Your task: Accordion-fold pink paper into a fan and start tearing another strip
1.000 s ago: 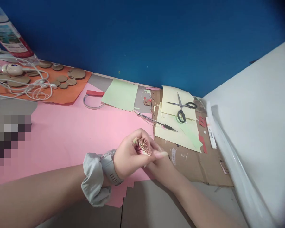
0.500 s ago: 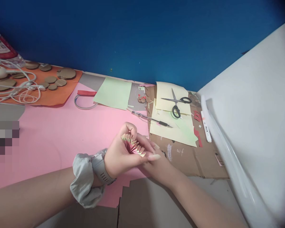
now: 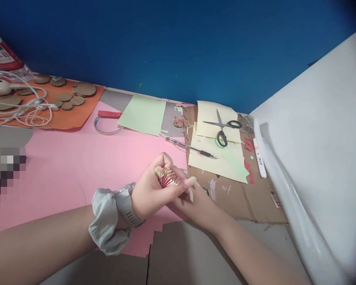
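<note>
A: Left hand (image 3: 151, 192), state?
B: Curled closed around a pleated paper bundle (image 3: 167, 177), folds fanned out between thumb and fingers. Right hand (image 3: 192, 208) tucked beneath, against it; fingers mostly hidden, grip can't be told.
A: How far along?
B: Pleating looks done, my judgement. Bundle in hand, not yet set down; whether more folding remains, can't tell.
A: Beyond?
B: Pink sheet (image 3: 71, 166) below the hands. Then pen (image 3: 204, 152), spread scissors (image 3: 221, 126) on pale yellow sheets (image 3: 207, 111), green sheet (image 3: 145, 114) leftward. Blue wall (image 3: 166, 47) behind.
</note>
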A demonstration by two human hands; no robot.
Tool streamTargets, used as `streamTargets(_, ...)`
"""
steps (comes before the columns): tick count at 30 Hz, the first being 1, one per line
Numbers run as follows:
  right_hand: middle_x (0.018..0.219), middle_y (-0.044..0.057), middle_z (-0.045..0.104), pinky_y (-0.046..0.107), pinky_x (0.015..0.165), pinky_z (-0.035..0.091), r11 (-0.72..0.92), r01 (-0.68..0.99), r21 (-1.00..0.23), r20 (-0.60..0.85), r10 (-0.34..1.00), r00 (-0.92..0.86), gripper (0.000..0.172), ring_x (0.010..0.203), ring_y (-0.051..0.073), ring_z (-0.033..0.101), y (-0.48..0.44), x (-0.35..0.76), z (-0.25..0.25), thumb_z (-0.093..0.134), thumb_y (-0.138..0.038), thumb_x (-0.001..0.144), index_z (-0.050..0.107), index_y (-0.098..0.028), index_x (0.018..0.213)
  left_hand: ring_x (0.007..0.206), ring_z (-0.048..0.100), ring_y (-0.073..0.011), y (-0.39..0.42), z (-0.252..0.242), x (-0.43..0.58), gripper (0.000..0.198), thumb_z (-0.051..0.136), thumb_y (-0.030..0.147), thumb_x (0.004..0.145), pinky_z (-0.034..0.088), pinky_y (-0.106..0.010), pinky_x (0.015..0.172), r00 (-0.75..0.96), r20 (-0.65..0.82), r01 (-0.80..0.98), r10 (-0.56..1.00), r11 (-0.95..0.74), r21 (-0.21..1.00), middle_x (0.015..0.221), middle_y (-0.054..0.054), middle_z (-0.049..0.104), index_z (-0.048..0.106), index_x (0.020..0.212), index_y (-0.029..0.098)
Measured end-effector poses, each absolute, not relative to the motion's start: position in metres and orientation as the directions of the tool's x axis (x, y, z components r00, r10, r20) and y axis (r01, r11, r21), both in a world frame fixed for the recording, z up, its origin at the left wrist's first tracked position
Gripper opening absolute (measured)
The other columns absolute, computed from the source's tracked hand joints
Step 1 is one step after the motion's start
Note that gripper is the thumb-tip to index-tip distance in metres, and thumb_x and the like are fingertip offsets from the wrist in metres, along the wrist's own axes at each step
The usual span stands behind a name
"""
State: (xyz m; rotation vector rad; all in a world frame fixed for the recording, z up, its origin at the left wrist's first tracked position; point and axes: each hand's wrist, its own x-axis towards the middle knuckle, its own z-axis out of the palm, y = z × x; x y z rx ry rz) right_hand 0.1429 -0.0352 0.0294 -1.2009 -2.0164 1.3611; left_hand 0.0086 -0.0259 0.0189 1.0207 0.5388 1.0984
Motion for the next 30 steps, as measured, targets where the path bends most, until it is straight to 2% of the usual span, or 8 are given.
streamTargets(3, 0.101, -0.002, 0.062, 0.027, 0.086, 0.046, 0.117, 0.387, -0.915, -0.096, 0.867, -0.489, 0.035, 0.094, 0.014, 0.056, -0.037, 0.141, 0.028, 0.046, -0.018, 0.089, 0.05, -0.03, 0.121, 0.064, 0.061, -0.0112, -0.025, 0.018, 0.009, 0.035, 0.058, 0.021, 0.085, 0.049, -0.032, 0.07, 0.385, 0.047, -0.439, 0.922, 0.138, 0.888, 0.059, 0.005, 0.063, 0.024, 0.076, 0.023)
streamTargets(7, 0.113, 0.0, 0.06, 0.03, 0.091, 0.045, 0.127, 0.352, -0.927, -0.064, 0.873, -0.484, 0.039, 0.106, 0.016, 0.053, -0.037, 0.138, 0.026, 0.047, -0.013, 0.088, 0.047, -0.028, 0.125, 0.058, 0.062, -0.012, -0.021, 0.014, 0.011, 0.04, 0.062, 0.023, 0.082, 0.05, -0.035, 0.076, 0.384, -0.008, -0.478, 0.923, 0.206, 0.854, 0.054, 0.006, 0.063, 0.022, 0.075, 0.023)
streamTargets(12, 0.122, 0.003, 0.057, 0.032, 0.092, 0.044, 0.226, 0.412, -0.883, -0.024, 0.854, -0.519, 0.039, 0.11, 0.018, 0.051, -0.036, 0.137, 0.024, 0.047, -0.016, 0.09, 0.046, -0.026, 0.127, 0.057, 0.063, -0.0137, -0.015, 0.01, 0.012, 0.044, 0.064, 0.025, 0.081, 0.049, -0.027, 0.06, 0.412, -0.084, -0.51, 0.907, 0.306, 0.804, 0.053, 0.005, 0.063, 0.021, 0.073, 0.024)
streamTargets(16, 0.126, 0.002, 0.053, 0.03, 0.093, 0.043, 0.283, 0.454, -0.845, 0.004, 0.852, -0.523, 0.041, 0.111, 0.016, 0.05, -0.036, 0.139, 0.02, 0.046, -0.015, 0.09, 0.042, -0.028, 0.129, 0.067, 0.066, -0.0135, -0.014, 0.008, 0.012, 0.036, 0.064, 0.02, 0.081, 0.05, -0.028, 0.067, 0.437, -0.087, -0.523, 0.895, 0.332, 0.785, 0.062, 0.003, 0.066, 0.028, 0.078, 0.022)
streamTargets(18, 0.124, 0.001, 0.054, 0.03, 0.092, 0.044, 0.304, 0.499, -0.811, 0.008, 0.86, -0.51, 0.038, 0.109, 0.016, 0.05, -0.037, 0.14, 0.018, 0.046, -0.018, 0.091, 0.044, -0.029, 0.127, 0.072, 0.066, -0.0137, -0.015, 0.008, 0.012, 0.026, 0.061, 0.021, 0.083, 0.05, -0.03, 0.073, 0.449, -0.065, -0.533, 0.891, 0.325, 0.781, 0.069, 0.002, 0.067, 0.035, 0.082, 0.021)
streamTargets(21, 0.122, 0.002, 0.055, 0.032, 0.09, 0.045, 0.317, 0.553, -0.771, -0.009, 0.862, -0.507, 0.033, 0.109, 0.017, 0.05, -0.038, 0.142, 0.017, 0.046, -0.02, 0.091, 0.049, -0.029, 0.123, 0.076, 0.067, -0.0163, -0.016, 0.008, 0.012, 0.017, 0.058, 0.026, 0.086, 0.052, -0.032, 0.072, 0.456, -0.024, -0.519, 0.89, 0.288, 0.805, 0.07, -0.001, 0.067, 0.044, 0.08, 0.018)
streamTargets(24, 0.119, 0.003, 0.057, 0.034, 0.088, 0.046, 0.319, 0.572, -0.755, -0.027, 0.857, -0.514, 0.031, 0.108, 0.019, 0.051, -0.037, 0.143, 0.019, 0.046, -0.021, 0.091, 0.05, -0.027, 0.12, 0.077, 0.067, -0.0181, -0.015, 0.008, 0.012, 0.019, 0.058, 0.031, 0.085, 0.053, -0.032, 0.069, 0.45, -0.011, -0.491, 0.893, 0.258, 0.832, 0.068, -0.002, 0.067, 0.05, 0.076, 0.016)
streamTargets(30, 0.103, 0.004, 0.062, 0.034, 0.081, 0.048, 0.284, 0.591, -0.755, -0.065, 0.864, -0.499, 0.025, 0.101, 0.02, 0.053, -0.035, 0.141, 0.024, 0.048, -0.026, 0.09, 0.055, -0.026, 0.114, 0.065, 0.065, -0.0135, -0.015, 0.007, 0.011, 0.03, 0.052, 0.037, 0.088, 0.052, -0.033, 0.076, 0.467, -0.01, -0.449, 0.884, 0.246, 0.859, 0.061, -0.002, 0.066, 0.054, 0.07, 0.014)
